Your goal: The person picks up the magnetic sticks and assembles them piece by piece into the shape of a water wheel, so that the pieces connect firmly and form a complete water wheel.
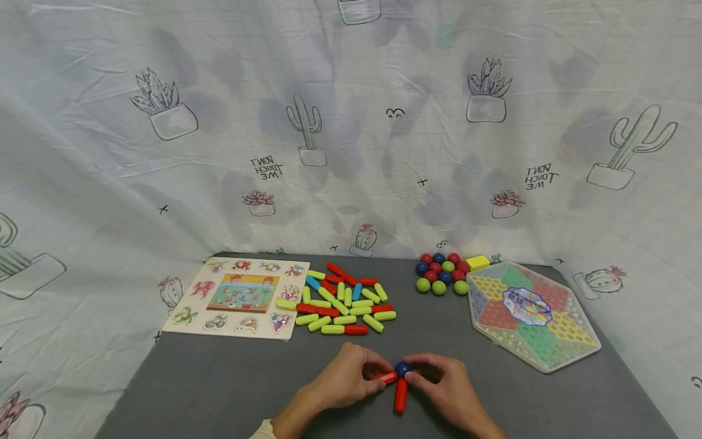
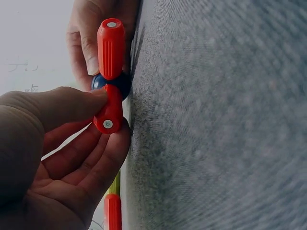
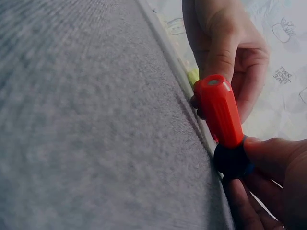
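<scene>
Nearest, a cream cloth sleeve [image 1: 264, 430] covers the left wrist, and a glossy red rod [image 1: 401, 396] points back toward the person, between the two hands. It is a faceted bar with grooved sides and tapered ends, a pale round disc set in its near end; its far end meets a smooth, dark blue ball [image 1: 403, 369]. The right hand [image 1: 446, 381] pinches that ball between thumb and fingers, just above the tabletop [image 1: 219, 384], which looks grey and finely woven. The left hand [image 1: 351, 375] holds a second red rod [image 1: 387, 378] in a narrow grip of thumb and fingers, its tip against the ball's left side, so that the two rods stand at an angle to each other.

Ahead of the left hand and slightly to its left spreads a loose pile of rods [image 1: 345, 319], yellow-green, red and blue, some end to end. Farther left lies a flat, pale puzzle board [image 1: 194, 329] with animal shapes around a central picture, its right edge touched by the pile. Ahead and to the right of the right hand sits a hexagonal game board [image 1: 496, 317] with coloured triangles. Beyond the right hand cluster shiny round balls [image 1: 435, 267], red, blue and green, with a yellow block [image 1: 478, 262] beside them. Behind everything hangs creased, pale cloth [image 1: 351, 152] printed with potted cacti.
</scene>
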Demonstrator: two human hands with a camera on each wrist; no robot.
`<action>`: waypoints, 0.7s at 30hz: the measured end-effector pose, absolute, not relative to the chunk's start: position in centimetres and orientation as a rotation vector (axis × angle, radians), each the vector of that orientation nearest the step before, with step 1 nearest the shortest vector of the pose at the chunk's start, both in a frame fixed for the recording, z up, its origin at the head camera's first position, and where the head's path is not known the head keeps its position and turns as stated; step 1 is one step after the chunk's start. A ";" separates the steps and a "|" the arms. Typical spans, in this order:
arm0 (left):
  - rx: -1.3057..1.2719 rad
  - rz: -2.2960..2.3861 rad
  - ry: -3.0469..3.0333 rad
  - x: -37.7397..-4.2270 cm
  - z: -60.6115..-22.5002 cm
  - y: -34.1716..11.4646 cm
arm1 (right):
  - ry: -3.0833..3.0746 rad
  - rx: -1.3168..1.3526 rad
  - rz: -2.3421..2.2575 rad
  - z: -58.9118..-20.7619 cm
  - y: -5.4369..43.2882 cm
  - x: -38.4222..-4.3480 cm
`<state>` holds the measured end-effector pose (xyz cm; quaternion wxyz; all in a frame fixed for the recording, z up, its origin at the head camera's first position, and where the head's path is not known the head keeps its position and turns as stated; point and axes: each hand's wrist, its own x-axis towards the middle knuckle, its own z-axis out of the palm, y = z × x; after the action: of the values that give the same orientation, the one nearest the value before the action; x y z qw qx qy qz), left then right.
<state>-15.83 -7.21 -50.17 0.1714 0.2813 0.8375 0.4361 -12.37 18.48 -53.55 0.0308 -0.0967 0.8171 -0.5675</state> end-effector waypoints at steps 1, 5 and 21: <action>0.794 1.248 2.371 -15.8 -50.2 -7.2 | 2.517 -0.298 -1.747 -53.5 18.5 -12.3; 0.794 1.285 2.343 -15.8 -50.2 -7.3 | 2.504 -0.290 -1.756 -53.4 18.4 -12.3; 0.746 1.655 2.149 -18.9 -50.6 -13.0 | 2.495 -0.302 -1.751 -53.7 18.7 -12.4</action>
<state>-18.91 -13.00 -50.60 0.1634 0.2617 0.7537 0.5802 -12.42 18.69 -53.71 0.0392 -0.0986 0.8140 -0.5711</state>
